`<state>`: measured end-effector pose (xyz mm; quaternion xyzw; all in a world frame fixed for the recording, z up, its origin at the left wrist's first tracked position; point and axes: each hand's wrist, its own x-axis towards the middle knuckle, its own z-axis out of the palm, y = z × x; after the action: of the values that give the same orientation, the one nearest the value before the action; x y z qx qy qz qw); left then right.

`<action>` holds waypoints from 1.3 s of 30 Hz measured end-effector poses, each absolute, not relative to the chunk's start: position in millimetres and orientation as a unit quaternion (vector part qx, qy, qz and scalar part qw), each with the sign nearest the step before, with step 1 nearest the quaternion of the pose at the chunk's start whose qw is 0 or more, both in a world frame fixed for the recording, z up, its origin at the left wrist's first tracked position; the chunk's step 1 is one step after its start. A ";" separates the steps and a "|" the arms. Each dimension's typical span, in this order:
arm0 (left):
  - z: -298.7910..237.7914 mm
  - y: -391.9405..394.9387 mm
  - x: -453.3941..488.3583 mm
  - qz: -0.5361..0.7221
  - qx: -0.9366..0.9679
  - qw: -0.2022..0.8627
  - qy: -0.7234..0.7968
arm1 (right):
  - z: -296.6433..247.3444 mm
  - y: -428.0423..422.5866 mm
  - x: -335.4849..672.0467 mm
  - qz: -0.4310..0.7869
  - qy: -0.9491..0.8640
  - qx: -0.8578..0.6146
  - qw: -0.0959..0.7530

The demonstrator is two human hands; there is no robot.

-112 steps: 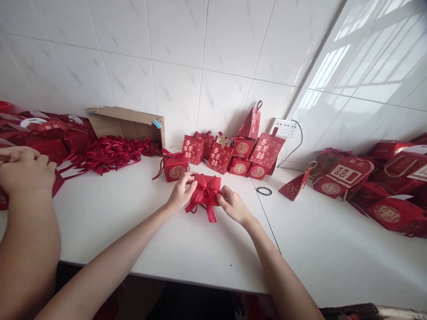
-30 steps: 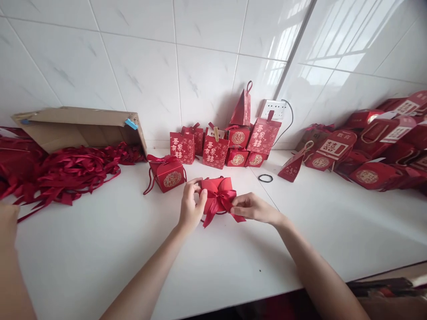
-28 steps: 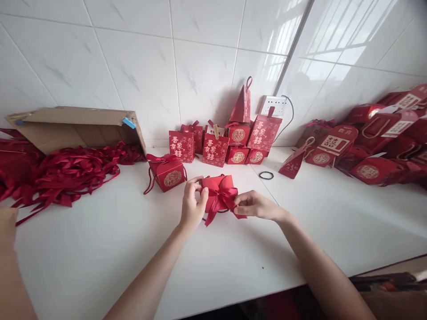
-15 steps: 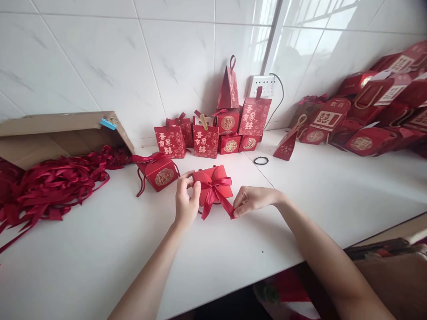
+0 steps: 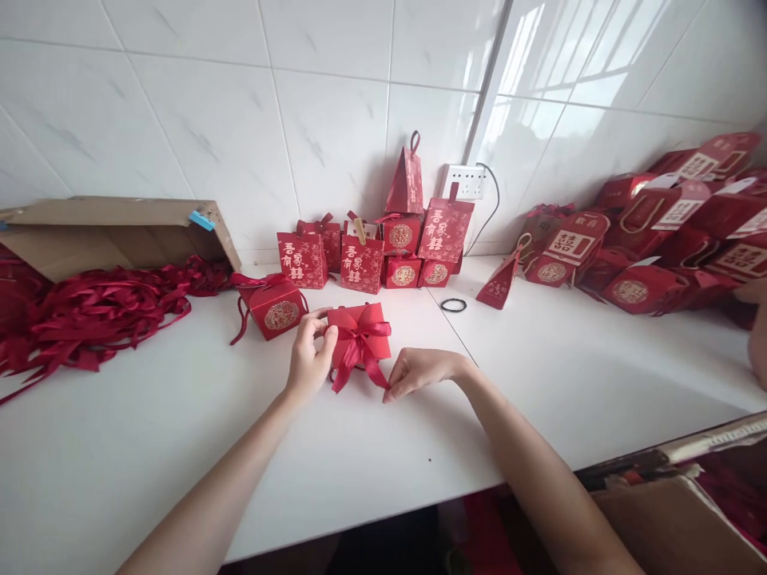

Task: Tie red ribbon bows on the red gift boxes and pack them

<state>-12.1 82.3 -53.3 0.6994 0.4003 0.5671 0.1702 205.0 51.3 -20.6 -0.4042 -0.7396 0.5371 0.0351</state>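
Observation:
A small red gift box (image 5: 379, 345) lies on the white table, with a dark red satin ribbon (image 5: 359, 342) tied in a bow on its top. My left hand (image 5: 311, 351) grips the box's left side, thumb in front and fingers behind. The fingers of my right hand (image 5: 416, 371) pinch the lower right tail of the ribbon near its end. The other tail hangs loose over the front. Just behind and left of my left hand stands another red box (image 5: 272, 311) with a gold emblem, a ribbon and a cord handle.
Loose red ribbons (image 5: 113, 315) spill from a cardboard box (image 5: 144, 214) at the left. Several finished boxes (image 5: 363, 263) stand along the tiled wall. A black ring (image 5: 454, 305) and a triangular red box (image 5: 500, 283) sit right of them. Piled boxes (image 5: 659, 216) and part of another person's arm (image 5: 758, 351) are far right.
The camera view has turned, so everything sits slightly lower, mostly shifted left. Both hands keep their holds on the box and ribbon tail. Another person's arm has appeared at the right edge.

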 end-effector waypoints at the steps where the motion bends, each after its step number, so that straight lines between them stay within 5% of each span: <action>1: -52.9 82.5 -12.0 0.567 0.699 0.169 0.401 | -19.1 52.0 209.2 0.535 -0.742 -0.403 0.017; 4: -51.6 82.5 -11.1 0.569 0.695 0.166 0.406 | -14.4 54.7 218.8 0.496 -0.749 -0.438 0.035; 9: -50.7 79.3 -7.8 0.576 0.686 0.158 0.416 | -16.0 55.7 205.5 0.410 -0.684 -0.500 0.338; 13: -52.8 76.2 -5.6 0.581 0.681 0.170 0.413 | -25.3 53.9 185.1 0.393 -0.656 -0.477 0.434; 26: -55.0 74.5 -2.1 0.598 0.646 0.221 0.419 | -36.1 59.6 189.4 0.585 -0.582 -0.333 0.455; 39: -53.4 75.8 -4.3 0.589 0.652 0.220 0.423 | -38.3 63.4 193.4 0.612 -0.577 -0.316 0.439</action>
<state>-4.3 75.8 -53.4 0.6522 0.4231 0.5892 0.2201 193.4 63.4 -38.3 -0.3164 -0.5766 0.6122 0.4389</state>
